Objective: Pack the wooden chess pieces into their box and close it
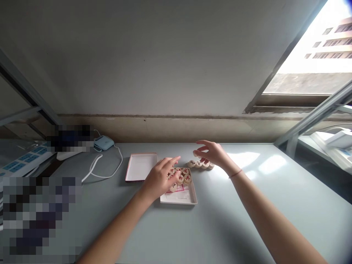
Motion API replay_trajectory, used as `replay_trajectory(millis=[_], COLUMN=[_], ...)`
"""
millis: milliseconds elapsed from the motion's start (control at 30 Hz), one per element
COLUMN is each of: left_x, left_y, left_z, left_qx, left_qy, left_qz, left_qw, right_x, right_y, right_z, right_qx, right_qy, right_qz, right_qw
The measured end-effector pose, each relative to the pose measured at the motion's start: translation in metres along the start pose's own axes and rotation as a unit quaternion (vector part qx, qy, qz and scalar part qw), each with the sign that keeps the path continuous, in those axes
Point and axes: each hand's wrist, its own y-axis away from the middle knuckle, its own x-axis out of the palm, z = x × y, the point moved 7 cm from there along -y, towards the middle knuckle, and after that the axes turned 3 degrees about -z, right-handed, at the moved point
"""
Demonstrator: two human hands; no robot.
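"Two bare hands, left hand (159, 178) and right hand (213, 154), over a smooth pale grey tabletop (220, 223). Left one's grip?"

"Loose. Thumb and fingers parted, above round cream wooden pieces with red characters (187, 179). Contact with them: cannot tell."

"Where are those pieces?"

"Mostly at the far end of a shallow white rectangular tray (178, 201); pink-marked clear plastic (180, 188) shows at its near end."

"Right hand?"

"Fingers bent, half open, over a short row of round cream pieces (198, 164), right of the tray's far end. Something pale at the fingertips; whether gripped, cannot tell."

"Left of the tray?"

"White shallow box half with red edges (141, 167), lying flat, slightly farther off."
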Motion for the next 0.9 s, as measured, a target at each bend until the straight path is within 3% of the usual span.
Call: replay_trajectory(millis=[133, 300, 467, 567, 700, 900], left_x=[0.009, 0.017, 0.015, 0.013, 0.01, -0.001], left_y=[-0.001, 0.006, 0.013, 0.015, 0.017, 0.017], left_z=[-0.001, 0.001, 0.01, 0.013, 0.018, 0.021], left_qx=[-0.033, -0.075, -0.155, -0.165, -0.176, -0.188], left_qy=[0.034, 0.134, 0.27, 0.298, 0.276, 0.261], left_qz=[-0.018, -0.033, -0.067, -0.086, -0.099, -0.113], left_qw=[0.999, 0.988, 0.948, 0.936, 0.94, 0.94], right_x=[0.027, 0.061, 0.082, 0.086, 0.086, 0.077], right_y=[0.037, 0.066, 0.072, 0.076, 0.082, 0.079], right_z=[0.021, 0.033, 0.028, 0.031, 0.037, 0.027], right_qx=[-0.018, -0.021, 0.017, 0.023, 0.022, 0.095], right_qy=[-0.248, -0.365, -0.484, -0.524, -0.544, -0.563], right_qz=[0.066, 0.113, 0.166, 0.199, 0.203, 0.135], right_qw=[0.966, 0.924, 0.859, 0.828, 0.814, 0.81])
